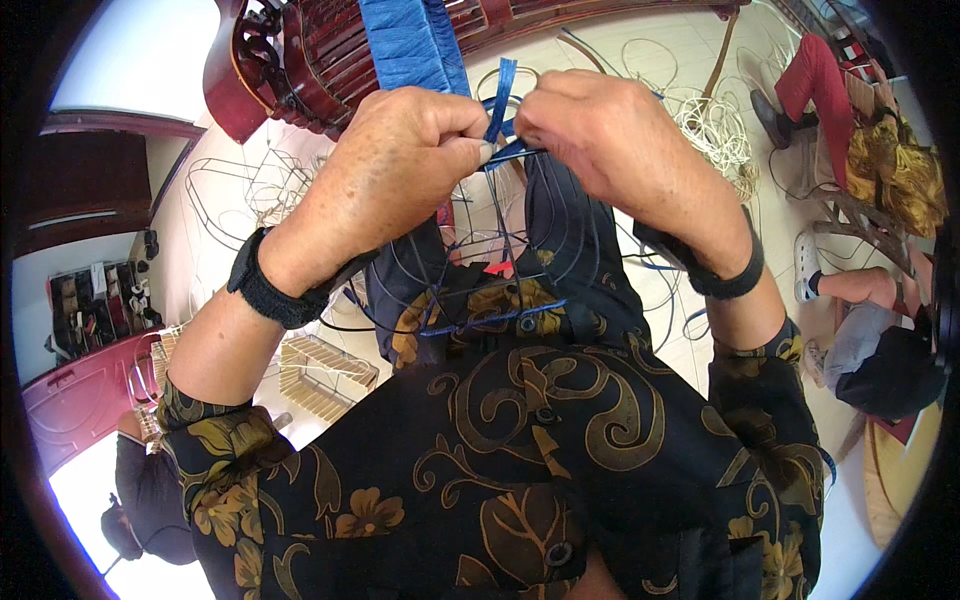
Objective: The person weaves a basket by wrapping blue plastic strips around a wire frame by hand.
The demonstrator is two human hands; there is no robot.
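Note:
A black wire frame (pixel 508 238), shaped like an open basket, sits over my lap between my knees. Its near edge is wrapped in blue strip, and its far rim is up at my hands. My left hand (pixel 395 170) is closed, thumb and forefinger pinching that rim where the blue strip (pixel 507 80) crosses it. Just to the right, my right hand (pixel 605 135) is closed too, its fingertips pinched on the strip, which loops round the rim. One end of the strip sticks up between both hands. The fingertips partly hide the wrap.
A blue wrapped panel (pixel 415 45) stands beyond my hands, by a dark red wooden bench (pixel 330 55). Coils of pale cord (pixel 715 135) lie on the floor at right, and loose wires (pixel 250 190) at left. Other people sit at right, near a golden bundle (pixel 890 170).

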